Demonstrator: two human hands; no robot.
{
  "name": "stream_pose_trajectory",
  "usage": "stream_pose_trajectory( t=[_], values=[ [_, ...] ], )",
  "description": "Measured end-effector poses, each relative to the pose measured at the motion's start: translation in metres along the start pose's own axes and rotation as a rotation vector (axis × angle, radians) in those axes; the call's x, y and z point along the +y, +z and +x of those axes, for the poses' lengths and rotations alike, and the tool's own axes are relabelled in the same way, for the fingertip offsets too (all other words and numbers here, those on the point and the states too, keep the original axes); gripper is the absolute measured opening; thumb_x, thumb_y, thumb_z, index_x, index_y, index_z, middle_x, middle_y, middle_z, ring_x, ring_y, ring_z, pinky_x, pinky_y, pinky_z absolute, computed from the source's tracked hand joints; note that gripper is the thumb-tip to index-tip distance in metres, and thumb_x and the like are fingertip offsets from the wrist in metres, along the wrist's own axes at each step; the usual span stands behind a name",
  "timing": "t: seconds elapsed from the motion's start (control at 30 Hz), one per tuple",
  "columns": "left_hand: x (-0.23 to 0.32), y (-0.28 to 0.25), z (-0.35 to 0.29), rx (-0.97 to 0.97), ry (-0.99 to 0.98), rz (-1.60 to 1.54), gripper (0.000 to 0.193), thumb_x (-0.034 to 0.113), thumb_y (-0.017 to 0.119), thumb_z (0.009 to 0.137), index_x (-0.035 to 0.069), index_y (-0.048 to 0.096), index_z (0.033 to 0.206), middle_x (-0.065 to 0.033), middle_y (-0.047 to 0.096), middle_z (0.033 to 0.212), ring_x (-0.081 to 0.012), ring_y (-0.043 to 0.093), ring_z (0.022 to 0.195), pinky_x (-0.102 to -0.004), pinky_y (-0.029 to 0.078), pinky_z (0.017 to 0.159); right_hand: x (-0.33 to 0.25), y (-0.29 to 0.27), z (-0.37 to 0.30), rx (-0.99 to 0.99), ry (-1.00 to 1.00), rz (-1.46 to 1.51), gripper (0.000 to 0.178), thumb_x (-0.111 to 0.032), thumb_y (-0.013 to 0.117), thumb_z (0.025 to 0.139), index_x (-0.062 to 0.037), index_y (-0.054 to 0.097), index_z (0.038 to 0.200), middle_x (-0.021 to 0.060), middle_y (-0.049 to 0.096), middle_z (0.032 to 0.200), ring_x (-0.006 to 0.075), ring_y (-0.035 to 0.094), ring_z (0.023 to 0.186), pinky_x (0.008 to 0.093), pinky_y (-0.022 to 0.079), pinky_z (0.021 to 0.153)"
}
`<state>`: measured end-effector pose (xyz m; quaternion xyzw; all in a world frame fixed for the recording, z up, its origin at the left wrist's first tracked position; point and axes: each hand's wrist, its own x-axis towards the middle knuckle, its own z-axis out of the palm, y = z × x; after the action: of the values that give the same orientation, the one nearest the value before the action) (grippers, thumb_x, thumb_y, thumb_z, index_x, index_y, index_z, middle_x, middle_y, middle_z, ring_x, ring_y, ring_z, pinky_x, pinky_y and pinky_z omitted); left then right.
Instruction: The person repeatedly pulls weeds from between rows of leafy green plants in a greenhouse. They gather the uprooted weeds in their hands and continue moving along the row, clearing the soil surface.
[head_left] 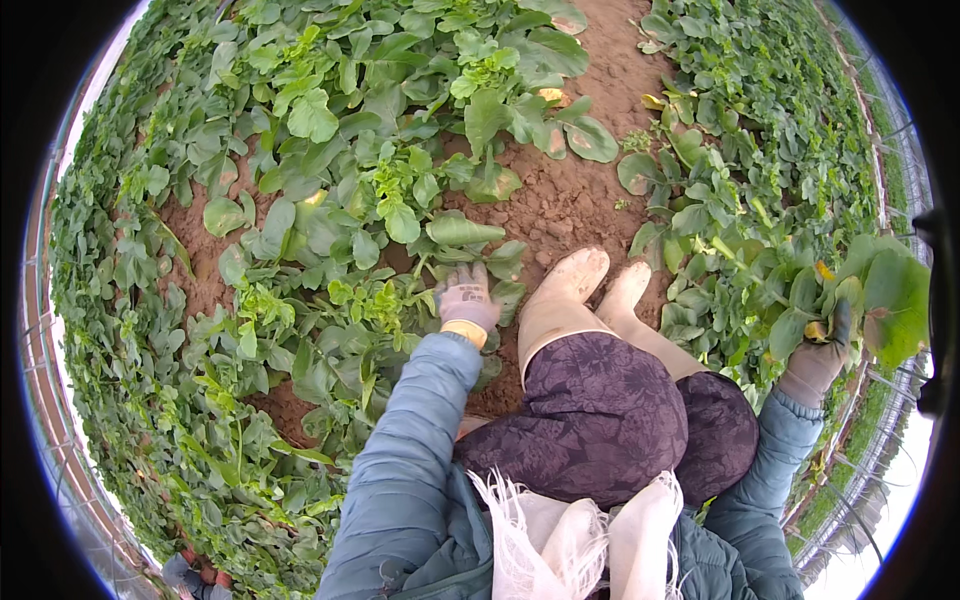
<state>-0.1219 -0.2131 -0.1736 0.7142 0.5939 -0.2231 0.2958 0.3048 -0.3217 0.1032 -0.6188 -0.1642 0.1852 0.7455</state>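
Observation:
My left hand [468, 297], in a grey work glove with a yellowish cuff, reaches into the leafy green plants [365, 225] just left of my boots. Its fingers point forward, slightly apart, against the leaves; their tips are partly covered. Out to the right, my right hand [822, 357], in a similar glove with dark fingertips, is closed around a bunch of large green leaves [893, 300]. Some of these leaves are yellowed or browned, and a long pale stem [745, 262] stretches left from the bunch.
My beige rubber boots [565, 290] stand on a strip of brown soil [575, 195] between two dense plant rows. The right row [770, 130] grows close beside my legs. A white fringed scarf [575, 540] hangs over my lap. Another person [200, 577] is partly visible at the lower left.

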Motion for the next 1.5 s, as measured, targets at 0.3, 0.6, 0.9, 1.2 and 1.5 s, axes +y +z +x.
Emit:
stream_pose_trajectory(
  t=[0.3, 0.6, 0.9, 1.2, 1.5],
  values=[
    [0.040, 0.029, 0.041, 0.345, 0.252, -1.288, 0.054, 0.031, 0.065, 0.079, 0.012, 0.059, 0.129, -0.0238, 0.052, 0.135, -0.0391, 0.048, 0.126, -0.0424, 0.040, 0.106, 0.010, 0.003, 0.009, -0.008, 0.118, 0.055, 0.034, -0.011, 0.050, 0.098, -0.0035, 0.058, 0.130, 0.0137, 0.057, 0.133, 0.0291, 0.057, 0.118, 0.0430, 0.048, 0.102],
    [-0.066, -0.041, 0.029, 0.240, 0.147, -0.716, 0.028, 0.012, 0.052, 0.086, 0.014, 0.072, 0.105, -0.0065, 0.072, 0.100, -0.0183, 0.067, 0.080, -0.0330, 0.053, 0.074, 0.021, -0.010, 0.006, -0.119, -0.038, -0.163, 0.034, -0.015, 0.053, 0.097, -0.0003, 0.059, 0.126, 0.0133, 0.060, 0.128, 0.0269, 0.059, 0.116, 0.0420, 0.050, 0.100],
    [-0.109, -0.078, 0.061, 0.037, -0.258, 0.036, 0.057, 0.050, 0.054, 0.087, 0.012, 0.056, 0.129, -0.0172, 0.060, 0.128, -0.0352, 0.058, 0.118, -0.0415, 0.047, 0.100, 0.027, -0.009, 0.007, -0.085, 0.075, -0.022, 0.034, -0.015, 0.059, 0.094, -0.0005, 0.059, 0.124, 0.0131, 0.062, 0.125, 0.0272, 0.061, 0.113, 0.0435, 0.051, 0.098],
    [-0.119, -0.019, 0.133, 0.326, -0.385, -0.696, 0.076, 0.048, 0.065, 0.078, -0.005, 0.052, 0.131, -0.0277, 0.055, 0.131, -0.0402, 0.053, 0.123, -0.0402, 0.043, 0.102, 0.023, 0.013, 0.001, 0.107, 0.162, -0.001, 0.035, -0.010, 0.050, 0.098, -0.0038, 0.056, 0.131, 0.0134, 0.056, 0.134, 0.0273, 0.058, 0.117, 0.0427, 0.048, 0.101],
    [-0.126, -0.020, 0.107, 0.313, -0.266, -0.826, 0.072, 0.045, 0.065, 0.080, -0.002, 0.052, 0.133, -0.0238, 0.056, 0.133, -0.0374, 0.053, 0.123, -0.0390, 0.043, 0.100, 0.032, 0.008, 0.003, 0.053, 0.149, -0.061, 0.037, -0.007, 0.046, 0.098, -0.0029, 0.053, 0.134, 0.0138, 0.054, 0.136, 0.0281, 0.056, 0.120, 0.0434, 0.048, 0.103]
  ],
)
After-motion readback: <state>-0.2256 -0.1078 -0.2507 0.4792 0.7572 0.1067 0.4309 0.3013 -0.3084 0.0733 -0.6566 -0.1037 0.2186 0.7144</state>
